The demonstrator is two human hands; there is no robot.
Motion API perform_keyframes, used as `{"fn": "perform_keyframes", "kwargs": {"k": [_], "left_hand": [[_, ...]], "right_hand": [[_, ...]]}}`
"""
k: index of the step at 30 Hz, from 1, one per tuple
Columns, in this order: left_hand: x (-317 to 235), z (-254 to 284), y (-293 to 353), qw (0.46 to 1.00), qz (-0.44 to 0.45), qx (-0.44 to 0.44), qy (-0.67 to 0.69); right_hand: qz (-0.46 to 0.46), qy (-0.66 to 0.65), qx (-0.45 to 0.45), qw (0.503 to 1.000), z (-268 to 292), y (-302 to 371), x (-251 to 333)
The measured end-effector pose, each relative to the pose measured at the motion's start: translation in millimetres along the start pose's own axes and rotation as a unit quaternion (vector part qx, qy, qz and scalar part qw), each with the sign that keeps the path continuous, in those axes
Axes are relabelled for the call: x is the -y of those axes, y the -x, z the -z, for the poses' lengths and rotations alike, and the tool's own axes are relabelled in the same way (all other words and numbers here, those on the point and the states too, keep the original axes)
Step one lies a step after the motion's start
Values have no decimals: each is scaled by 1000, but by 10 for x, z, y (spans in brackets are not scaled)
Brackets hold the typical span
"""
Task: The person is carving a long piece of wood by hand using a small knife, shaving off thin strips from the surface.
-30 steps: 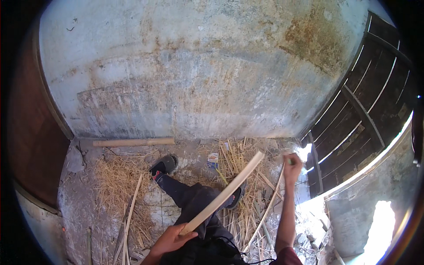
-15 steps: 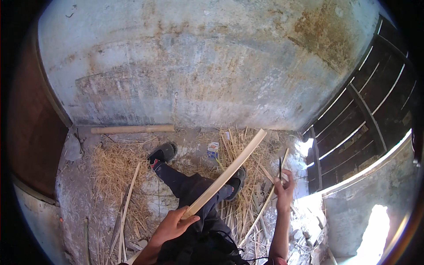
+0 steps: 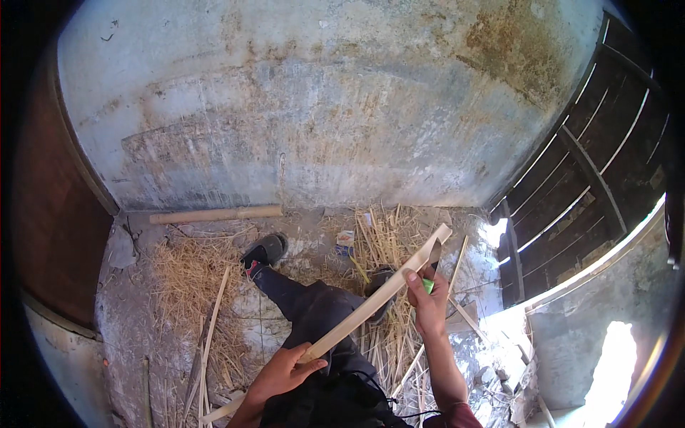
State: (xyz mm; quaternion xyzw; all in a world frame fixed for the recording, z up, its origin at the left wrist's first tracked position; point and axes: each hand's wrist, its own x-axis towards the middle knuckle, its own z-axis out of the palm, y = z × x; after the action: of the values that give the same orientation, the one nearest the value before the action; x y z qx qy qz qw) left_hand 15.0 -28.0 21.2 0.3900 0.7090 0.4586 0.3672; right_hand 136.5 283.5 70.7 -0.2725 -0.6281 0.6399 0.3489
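A long pale strip of split bamboo (image 3: 371, 307) slants across my lap, its far end up to the right. My left hand (image 3: 284, 372) is closed round its near end. Toward the far end, my right hand (image 3: 429, 307) grips a knife (image 3: 435, 253) with a green handle. The dark blade stands against the edge of the strip, and my right thumb lies on the strip. How deep the blade sits, if at all, I cannot tell.
A bamboo pole (image 3: 217, 214) lies along the wall foot. Shavings (image 3: 193, 274) heap at left, with long thin strips (image 3: 212, 328) nearby. More splinters (image 3: 378, 246) lie ahead at right, beside a small carton (image 3: 345, 239). A slatted wooden panel (image 3: 571, 185) stands at right.
My right hand has moved left and inward with the knife, from apart to touching the strip. The strip's far end has swung right and slightly down. My left hand keeps its grip.
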Motion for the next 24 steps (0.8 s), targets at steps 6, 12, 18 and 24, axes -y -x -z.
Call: {"fn": "perform_keyframes", "kwargs": {"k": [6, 12, 18, 24], "left_hand": [[-68, 47, 41, 999, -15, 23, -31], [-70, 104, -23, 992, 28, 104, -65], [-88, 127, -10, 991, 3, 94, -94], [-316, 96, -209, 997, -81, -1, -9]], "right_hand": [[2, -50, -7, 999, -41, 136, 134], [7, -50, -2, 999, -43, 202, 220], [41, -68, -10, 997, -120, 180, 238], [34, -64, -27, 997, -181, 182, 261]]}}
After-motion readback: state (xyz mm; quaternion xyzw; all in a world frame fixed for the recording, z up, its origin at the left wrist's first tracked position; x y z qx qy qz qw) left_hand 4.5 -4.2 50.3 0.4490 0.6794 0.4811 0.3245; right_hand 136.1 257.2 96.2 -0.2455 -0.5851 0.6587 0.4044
